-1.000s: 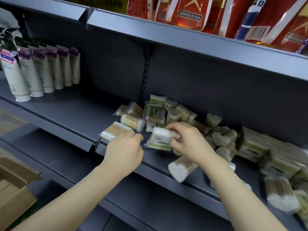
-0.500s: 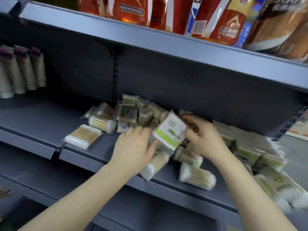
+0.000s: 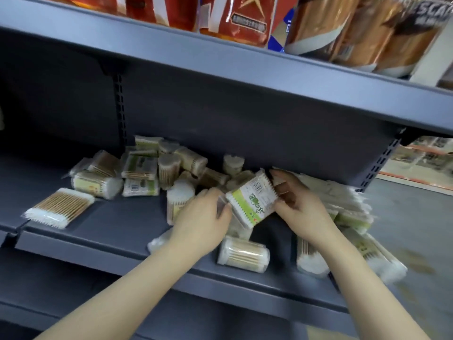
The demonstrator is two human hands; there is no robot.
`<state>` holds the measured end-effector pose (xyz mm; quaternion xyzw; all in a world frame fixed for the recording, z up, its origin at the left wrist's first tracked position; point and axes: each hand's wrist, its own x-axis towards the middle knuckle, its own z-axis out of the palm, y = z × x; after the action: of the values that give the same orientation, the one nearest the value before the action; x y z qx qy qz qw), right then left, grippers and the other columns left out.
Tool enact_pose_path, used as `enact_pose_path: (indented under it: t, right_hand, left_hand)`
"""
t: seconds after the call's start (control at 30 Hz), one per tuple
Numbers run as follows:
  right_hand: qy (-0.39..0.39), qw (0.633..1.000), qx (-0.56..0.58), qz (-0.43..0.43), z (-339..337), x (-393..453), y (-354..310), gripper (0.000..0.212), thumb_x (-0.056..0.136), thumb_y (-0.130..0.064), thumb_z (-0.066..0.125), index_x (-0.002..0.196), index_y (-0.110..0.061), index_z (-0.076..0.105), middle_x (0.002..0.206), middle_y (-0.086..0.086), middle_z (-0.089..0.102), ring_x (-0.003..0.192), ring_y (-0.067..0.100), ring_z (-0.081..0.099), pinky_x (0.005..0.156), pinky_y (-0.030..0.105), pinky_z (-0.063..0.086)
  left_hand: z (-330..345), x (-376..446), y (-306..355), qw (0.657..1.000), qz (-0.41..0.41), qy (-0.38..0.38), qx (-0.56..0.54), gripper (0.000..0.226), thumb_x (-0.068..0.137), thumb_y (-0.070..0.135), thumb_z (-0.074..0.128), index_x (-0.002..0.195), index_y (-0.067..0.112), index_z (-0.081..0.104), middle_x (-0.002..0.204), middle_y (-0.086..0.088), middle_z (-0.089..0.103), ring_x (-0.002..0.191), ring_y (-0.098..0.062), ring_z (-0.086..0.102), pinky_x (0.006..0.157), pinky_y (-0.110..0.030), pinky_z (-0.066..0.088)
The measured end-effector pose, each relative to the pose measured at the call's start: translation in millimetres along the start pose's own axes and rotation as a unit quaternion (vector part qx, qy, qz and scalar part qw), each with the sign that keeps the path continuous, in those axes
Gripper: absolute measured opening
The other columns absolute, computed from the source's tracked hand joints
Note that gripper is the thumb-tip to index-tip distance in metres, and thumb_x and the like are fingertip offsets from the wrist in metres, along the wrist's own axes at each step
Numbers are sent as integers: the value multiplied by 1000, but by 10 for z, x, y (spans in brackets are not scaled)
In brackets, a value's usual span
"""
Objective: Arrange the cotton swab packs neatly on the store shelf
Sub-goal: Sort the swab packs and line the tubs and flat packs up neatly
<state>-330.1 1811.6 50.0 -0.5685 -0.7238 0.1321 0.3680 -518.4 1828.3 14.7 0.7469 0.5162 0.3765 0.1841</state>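
Note:
Several cotton swab packs lie jumbled on the dark grey shelf (image 3: 115,217). My right hand (image 3: 297,207) grips a flat pack with a green and white label (image 3: 252,198), tilted above the pile. My left hand (image 3: 204,217) is at that pack's left edge, fingers curled over packs below; what it holds is hidden. One flat pack of wooden-stick swabs (image 3: 58,207) lies alone near the shelf's front left. A round tub of swabs (image 3: 243,254) lies on its side at the front edge. A loose heap of flat packs (image 3: 343,204) fills the right end.
The upper shelf (image 3: 220,60) hangs low over the pile and carries red bags (image 3: 235,18) and brown-orange packages (image 3: 362,33). A slotted upright (image 3: 120,106) runs down the back panel. The shop floor (image 3: 411,217) shows past the shelf's right end.
The view has swung right, so the tubes at left are out of sight. My right hand lifted the labelled pack from the shelf and carried it right; my left hand left the flat pack and followed.

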Motion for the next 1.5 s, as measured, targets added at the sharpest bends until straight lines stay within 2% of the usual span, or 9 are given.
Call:
enact_pose_path:
  t: [0.1,0.2,0.37,0.5,0.77,0.9,1.2,1.37,1.5]
  right_hand:
    - [-24,999,15,14,-65,-62,88,66,83,-14,59,134,-44,29,94,-15,61,82,0,59,73,14,48]
    - [-43,999,1,-11,-113,-119,151,70,78,-26,56,136,-49,24,96,-30,57,82,-3,57,73,12,48]
    - [-32,999,-6,10,-185,-155,301,60,80,-5,60,121,-44,41,88,-15,61,77,4,59,73,15,48]
    - [4,1000,13,22,-243,-144,421,42,81,-6,62,116,-29,54,83,-20,59,72,-4,59,65,6,43]
    - [75,994,53,53,-347,-123,555,25,85,-6,57,102,-23,50,84,-20,60,66,-12,58,57,5,41]
    - [66,997,9,50,-373,-114,647,17,83,-11,59,94,-23,54,77,-19,61,67,-9,59,57,7,40]
    - [25,998,-33,47,-390,-129,763,3,77,-16,65,79,-16,62,68,-9,60,64,-7,52,58,7,38]
    - [-6,998,-46,47,-417,-123,754,19,78,-18,64,67,-29,52,65,-14,57,62,-7,52,58,7,38]
    - [-16,997,-58,53,-433,-108,773,7,79,-20,64,75,-21,59,67,-13,58,62,-3,52,58,7,38]
  left_hand:
    - [107,84,77,999,-30,-4,-29,16,91,24,49,75,24,47,88,-1,58,84,-21,56,71,-34,45]
    - [195,162,182,997,-48,7,-59,12,92,23,47,83,19,53,81,3,59,80,-17,57,70,-32,46]
    - [328,268,324,993,-40,14,-110,15,93,22,44,86,14,55,82,-6,65,80,-22,61,75,-42,50]
    - [418,302,406,993,-15,4,-118,22,89,26,41,94,12,57,84,-7,65,83,-24,61,77,-43,49]
    - [608,302,453,996,-49,-27,-72,29,91,29,50,115,13,54,103,-1,64,99,-24,60,85,-35,48]
    - [640,353,525,990,-62,6,-128,28,93,20,51,120,12,54,81,12,54,88,-15,56,71,-19,37]
    - [729,436,517,989,-35,37,-140,20,93,16,51,113,19,54,82,14,53,80,-11,56,69,-16,38]
    - [771,484,517,989,-31,36,-138,22,93,15,52,115,16,55,93,4,57,83,-14,58,75,-19,41]
    - [783,513,524,992,-20,36,-123,24,93,16,51,117,16,56,94,8,54,87,-11,56,72,-14,37]
